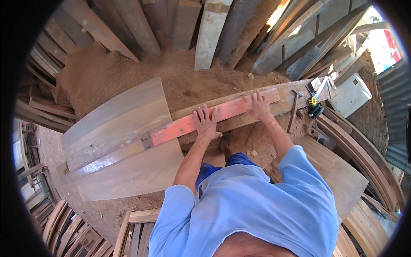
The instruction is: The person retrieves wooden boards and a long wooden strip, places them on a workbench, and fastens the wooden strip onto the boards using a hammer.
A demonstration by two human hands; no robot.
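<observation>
A long, narrow wooden plank [171, 129], painted pinkish red along most of its length, lies across a longer wooden board [239, 124] in front of me. My left hand [206, 123] rests on the painted part near its middle, fingers spread and holding nothing. Farther right, my right hand [259, 107] lies over the plank near its bare brown end, fingers apart and reaching toward the far edge. At the plank's left end, a pale strip of wood [107, 159] runs between two wide wooden panels, one far [124, 113] and one near [137, 173].
A hammer [294, 112] and a yellow-and-black tool [313, 102] lie toward the board's right end. Sawdust [107, 73] is heaped beyond, below leaning timbers [209, 38]. Curved boards [359, 150] stack at right; a wooden frame [137, 218] stands near left.
</observation>
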